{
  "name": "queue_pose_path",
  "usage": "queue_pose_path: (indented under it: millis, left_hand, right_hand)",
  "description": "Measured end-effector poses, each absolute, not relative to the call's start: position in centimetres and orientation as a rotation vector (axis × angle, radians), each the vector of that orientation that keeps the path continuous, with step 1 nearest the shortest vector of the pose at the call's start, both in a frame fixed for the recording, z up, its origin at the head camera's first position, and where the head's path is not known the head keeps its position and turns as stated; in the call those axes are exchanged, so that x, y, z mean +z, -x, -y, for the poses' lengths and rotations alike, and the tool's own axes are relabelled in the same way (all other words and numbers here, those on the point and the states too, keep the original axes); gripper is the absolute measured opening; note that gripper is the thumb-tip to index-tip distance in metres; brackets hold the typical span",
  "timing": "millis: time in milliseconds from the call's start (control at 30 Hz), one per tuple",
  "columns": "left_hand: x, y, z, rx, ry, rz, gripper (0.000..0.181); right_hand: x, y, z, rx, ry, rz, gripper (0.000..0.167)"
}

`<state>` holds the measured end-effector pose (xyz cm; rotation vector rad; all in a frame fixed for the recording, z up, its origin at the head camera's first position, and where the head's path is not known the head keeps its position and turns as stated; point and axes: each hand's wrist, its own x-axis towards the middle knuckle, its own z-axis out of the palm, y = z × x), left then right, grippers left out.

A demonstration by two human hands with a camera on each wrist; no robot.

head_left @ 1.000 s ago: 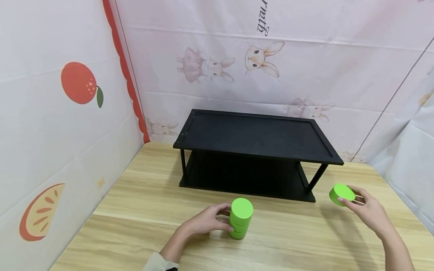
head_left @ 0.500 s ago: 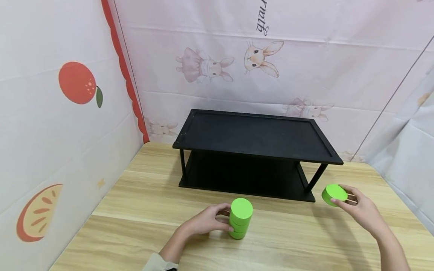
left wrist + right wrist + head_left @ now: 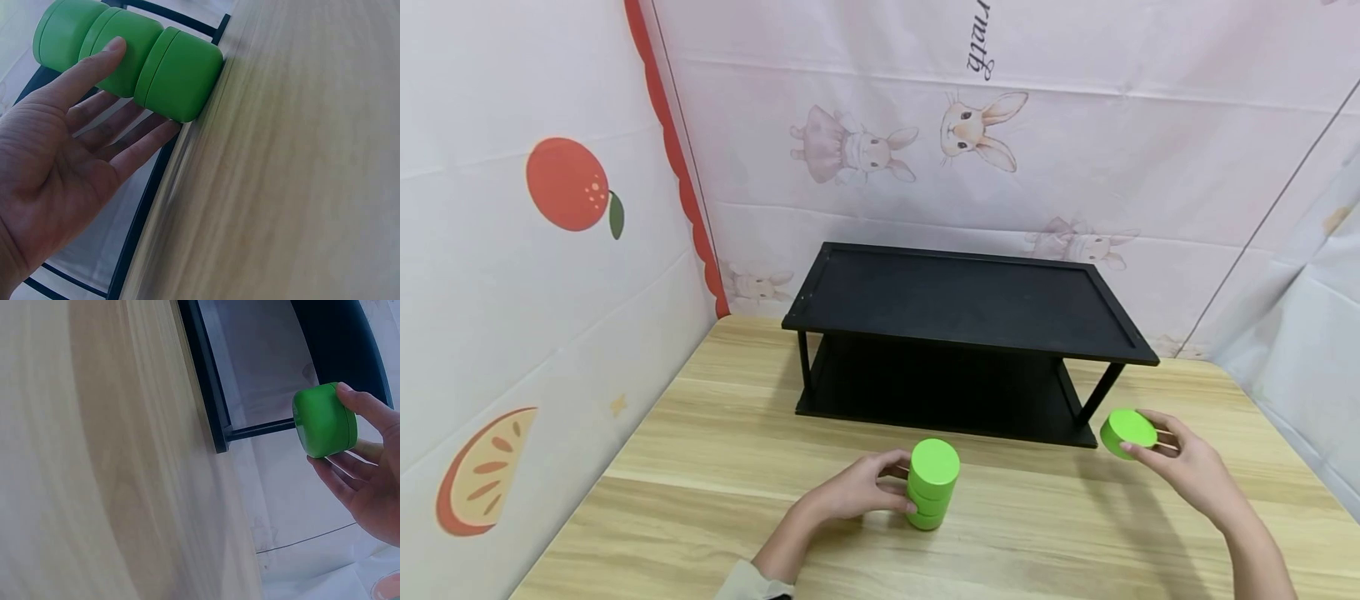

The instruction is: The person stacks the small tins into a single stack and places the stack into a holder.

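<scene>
On the wooden table stands an upright stack of three green round lidded jars (image 3: 934, 483). My left hand (image 3: 861, 490) holds the stack from its left side. In the left wrist view, the thumb (image 3: 100, 65) lies on the middle jar (image 3: 128, 47) and the fingers reach behind and under the jars. My right hand (image 3: 1195, 467) grips a single matching green jar (image 3: 1127, 432) between thumb and fingers, above the table. That jar is just right of the black rack's front right corner. The right wrist view shows the same jar (image 3: 325, 422) in the fingertips.
A black two-tier rack (image 3: 970, 300) stands at the back of the table (image 3: 715, 467), behind both hands. Its lower shelf (image 3: 932, 392) sits on the table, joined by posts to the upper one. Printed cloth walls (image 3: 880, 75) close off the back and sides.
My right hand has moved left with its jar, toward the rack's front right corner. The left hand and the stack have stayed in place.
</scene>
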<state>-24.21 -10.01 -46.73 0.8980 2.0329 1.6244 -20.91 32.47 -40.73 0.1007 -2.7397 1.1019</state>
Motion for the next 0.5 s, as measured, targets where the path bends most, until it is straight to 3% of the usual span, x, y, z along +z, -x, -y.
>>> queue_pose_path:
  millis: [500]
  left_hand:
    - [-46.5, 24.1, 10.0, 1.614, -0.888, -2.044, 0.05]
  right_hand:
    - [-39.9, 21.1, -30.8, 1.165, -0.151, 2.738, 0.064]
